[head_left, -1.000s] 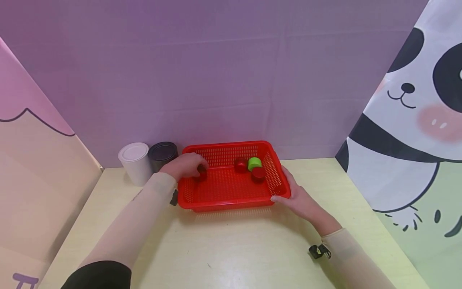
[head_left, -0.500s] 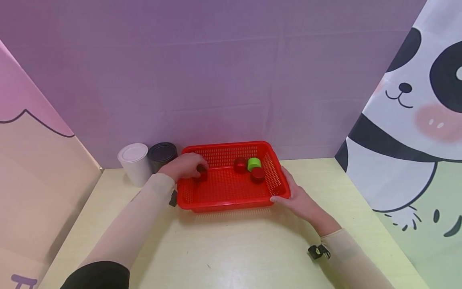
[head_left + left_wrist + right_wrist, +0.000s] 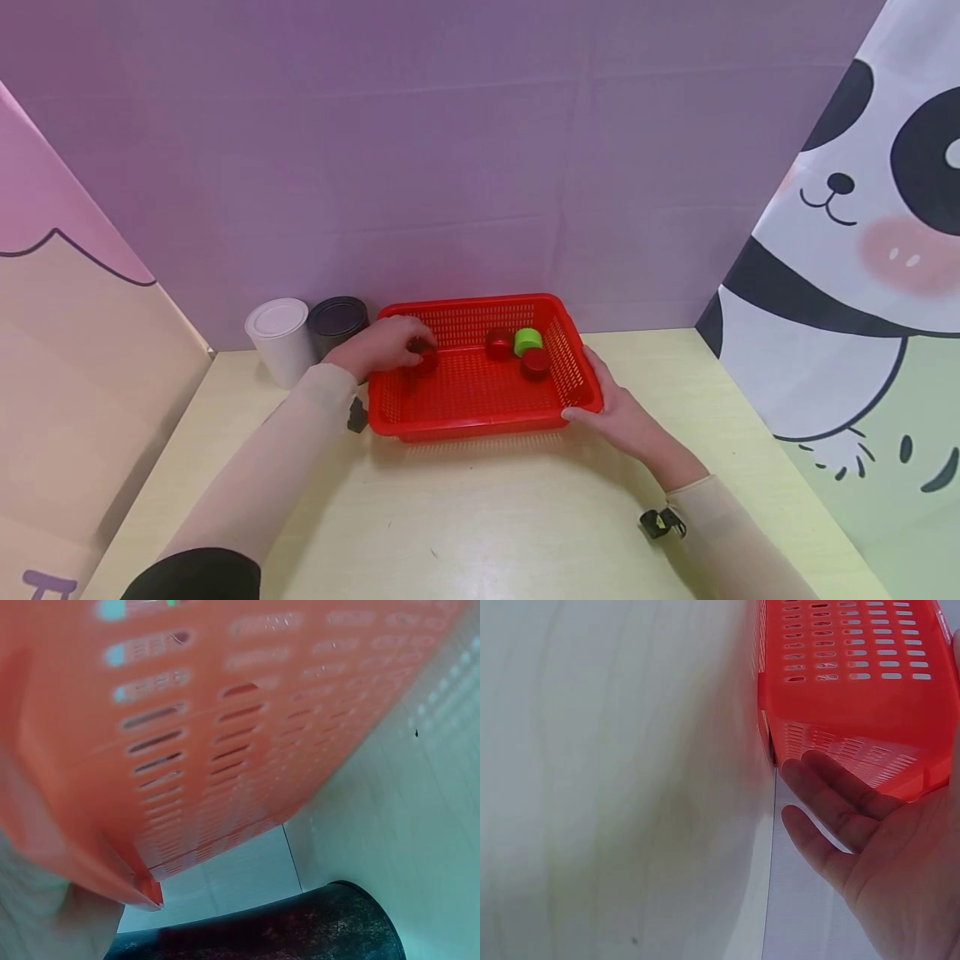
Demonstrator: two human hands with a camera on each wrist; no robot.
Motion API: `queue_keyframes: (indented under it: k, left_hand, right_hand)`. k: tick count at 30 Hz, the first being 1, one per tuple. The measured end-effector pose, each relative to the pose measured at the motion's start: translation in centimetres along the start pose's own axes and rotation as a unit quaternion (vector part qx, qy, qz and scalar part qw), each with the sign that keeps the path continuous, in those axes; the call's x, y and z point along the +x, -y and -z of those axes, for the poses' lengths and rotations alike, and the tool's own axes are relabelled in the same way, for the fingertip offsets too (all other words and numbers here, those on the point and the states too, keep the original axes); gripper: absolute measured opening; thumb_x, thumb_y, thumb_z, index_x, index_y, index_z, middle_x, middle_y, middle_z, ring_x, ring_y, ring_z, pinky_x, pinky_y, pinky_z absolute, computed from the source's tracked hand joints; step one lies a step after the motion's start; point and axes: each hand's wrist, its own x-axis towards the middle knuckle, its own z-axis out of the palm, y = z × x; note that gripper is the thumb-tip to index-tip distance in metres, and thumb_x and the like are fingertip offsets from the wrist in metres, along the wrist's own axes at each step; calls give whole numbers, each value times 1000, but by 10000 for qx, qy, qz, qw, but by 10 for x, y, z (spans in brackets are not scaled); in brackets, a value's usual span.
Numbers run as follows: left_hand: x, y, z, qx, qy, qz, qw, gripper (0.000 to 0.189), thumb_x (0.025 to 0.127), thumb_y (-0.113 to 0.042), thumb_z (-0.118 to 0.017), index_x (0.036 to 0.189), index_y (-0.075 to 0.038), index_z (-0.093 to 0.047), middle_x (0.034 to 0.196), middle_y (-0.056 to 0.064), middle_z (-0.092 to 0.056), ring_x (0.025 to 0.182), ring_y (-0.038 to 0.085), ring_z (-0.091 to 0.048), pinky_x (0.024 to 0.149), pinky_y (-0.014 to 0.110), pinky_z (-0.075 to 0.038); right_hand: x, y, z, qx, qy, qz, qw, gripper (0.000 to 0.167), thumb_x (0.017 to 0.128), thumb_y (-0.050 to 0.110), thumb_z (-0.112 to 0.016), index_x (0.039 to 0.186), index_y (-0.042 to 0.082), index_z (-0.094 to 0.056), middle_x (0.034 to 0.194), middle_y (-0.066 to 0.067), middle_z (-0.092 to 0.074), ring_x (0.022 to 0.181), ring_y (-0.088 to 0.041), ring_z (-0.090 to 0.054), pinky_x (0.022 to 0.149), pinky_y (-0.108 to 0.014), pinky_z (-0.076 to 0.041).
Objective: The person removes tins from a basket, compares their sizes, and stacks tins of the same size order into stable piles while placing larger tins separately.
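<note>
My left hand point(image 3: 382, 343) reaches over the left wall of the red plastic basket point(image 3: 468, 425). Its thumb and fingers curl at a short round red piece point(image 3: 428, 362), mostly covered by the hand. The basket's slotted outer wall point(image 3: 202, 750) fills much of the left wrist view and hides the fingertips. On the right, my right hand point(image 3: 618, 417) grips the basket's near corner, thumb on the rim; in the right wrist view its other fingers point(image 3: 829, 802) extend along the outer wall. Inside, toward the right, lie a red cylinder point(image 3: 498, 343), a bright green one point(image 3: 528, 340) and a dark red one point(image 3: 535, 363).
Left of the basket stand a white lidded can point(image 3: 281, 342) and a black lidded can point(image 3: 337, 321), close to my left forearm. A purple backdrop point(image 3: 465, 167) rises behind the pale wooden table point(image 3: 480, 517), with printed panels at both sides.
My left hand has shifted slightly to the right inside the basket, and the red piece at its fingers shows a little farther right. The right hand and basket have stayed in place.
</note>
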Motion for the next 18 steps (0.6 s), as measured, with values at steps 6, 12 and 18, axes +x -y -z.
queue_keyframes:
  k: [6, 12, 18]
  left_hand:
    - [-4, -4, 2, -20, -168, -276, 9995, 40, 100, -14, -82, 140, -18, -77, 134, 1, -69, 122, 22, -62, 103, 42, -62]
    - [-12, -10, 4, -262, -404, -378, 9981, 40, 102, -13, -77, 142, -17, -76, 133, 2, -66, 122, 24, -60, 100, 42, -63]
    - [-20, -14, 6, -433, -587, -459, 9963, 39, 106, -11, -70, 144, -19, -75, 135, 4, -65, 125, 25, -59, 100, 42, -62]
  right_hand:
    - [0, -3, 0, -82, -24, 7, 10000, 118, 96, 34, -87, 179, 28, -4, 165, -20, -45, 145, -45, -52, 95, -48, -66]
    - [1, -3, 0, -50, -30, 48, 10000, 118, 95, 34, -88, 179, 28, -4, 165, -20, -45, 144, -44, -52, 95, -48, -66]
    - [1, -2, 0, 31, -5, 70, 10000, 118, 95, 34, -88, 179, 29, -4, 167, -19, -44, 145, -44, -51, 96, -48, -65]
